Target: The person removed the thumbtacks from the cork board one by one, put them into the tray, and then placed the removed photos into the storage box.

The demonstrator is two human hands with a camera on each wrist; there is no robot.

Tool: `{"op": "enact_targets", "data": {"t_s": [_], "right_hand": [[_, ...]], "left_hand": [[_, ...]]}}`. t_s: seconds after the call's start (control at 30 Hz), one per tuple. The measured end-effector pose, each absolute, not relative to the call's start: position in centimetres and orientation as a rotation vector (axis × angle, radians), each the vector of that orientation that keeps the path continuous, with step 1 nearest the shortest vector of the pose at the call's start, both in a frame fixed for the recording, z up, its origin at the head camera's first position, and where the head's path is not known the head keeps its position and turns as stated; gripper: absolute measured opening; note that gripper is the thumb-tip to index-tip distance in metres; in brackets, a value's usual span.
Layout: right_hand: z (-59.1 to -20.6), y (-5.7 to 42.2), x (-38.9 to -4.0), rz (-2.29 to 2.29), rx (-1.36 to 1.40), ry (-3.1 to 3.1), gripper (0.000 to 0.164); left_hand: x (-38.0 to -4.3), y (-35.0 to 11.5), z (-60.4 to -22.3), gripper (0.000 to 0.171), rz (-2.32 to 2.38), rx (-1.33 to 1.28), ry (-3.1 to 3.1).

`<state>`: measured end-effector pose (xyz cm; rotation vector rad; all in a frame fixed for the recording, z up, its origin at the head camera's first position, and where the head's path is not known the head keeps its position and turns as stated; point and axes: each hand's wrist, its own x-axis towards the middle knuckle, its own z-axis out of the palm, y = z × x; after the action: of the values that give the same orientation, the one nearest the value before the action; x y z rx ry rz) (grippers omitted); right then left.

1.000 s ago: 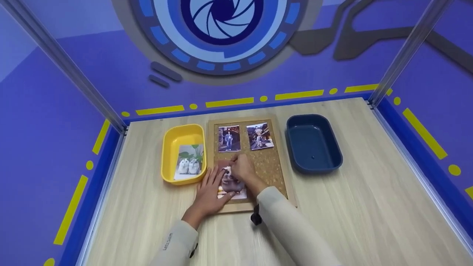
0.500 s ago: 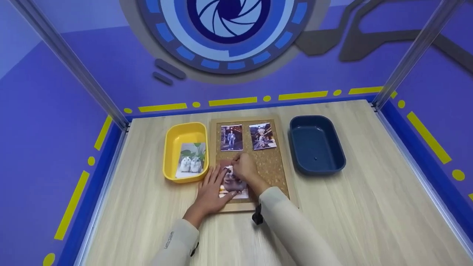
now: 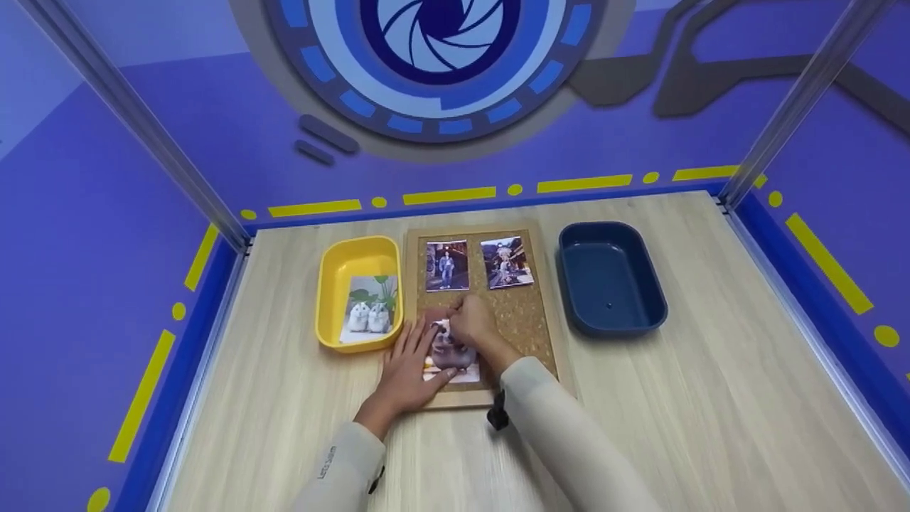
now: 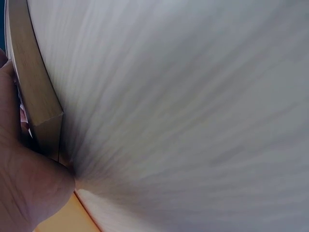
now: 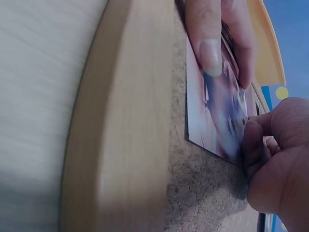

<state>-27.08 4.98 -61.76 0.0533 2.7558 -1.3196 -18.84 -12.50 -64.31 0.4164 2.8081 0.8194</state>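
A framed corkboard (image 3: 522, 320) lies on the table with a photo of a furry animal (image 3: 462, 375) at its lower left. My left hand (image 3: 405, 377) lies spread over that photo's left side, thumb across its lower part; its heel is by the frame corner in the left wrist view. At the photo's upper part, my right hand (image 3: 475, 327) is curled, with thumb and finger pinched together right at the surface. I cannot tell what small thing those fingertips hold. Two photos of people, one left (image 3: 447, 266) and one right (image 3: 506, 262), sit along the board's top.
Left of the board stands a yellow tray (image 3: 327, 299) with a photo of two white hamsters (image 3: 370, 316) in it. A dark blue tray (image 3: 608, 277) is on the right. Purple panels (image 3: 498, 156) rise behind the table and at both sides.
The head view has shifted slightly, so everything sits a little farther right in it. Both hands keep their places on the photo.
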Motion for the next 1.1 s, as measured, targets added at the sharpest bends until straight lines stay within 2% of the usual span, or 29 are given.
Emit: {"op": "enact_targets", "data": {"t_s": [1.1], "right_hand": [[-61.84,5.77,-27.06,-1.475,0.017,2.657,0.01]], "left_hand": [[-18.82,-12.42,-64.35,0.092,0.824,0.421,2.829]]}}
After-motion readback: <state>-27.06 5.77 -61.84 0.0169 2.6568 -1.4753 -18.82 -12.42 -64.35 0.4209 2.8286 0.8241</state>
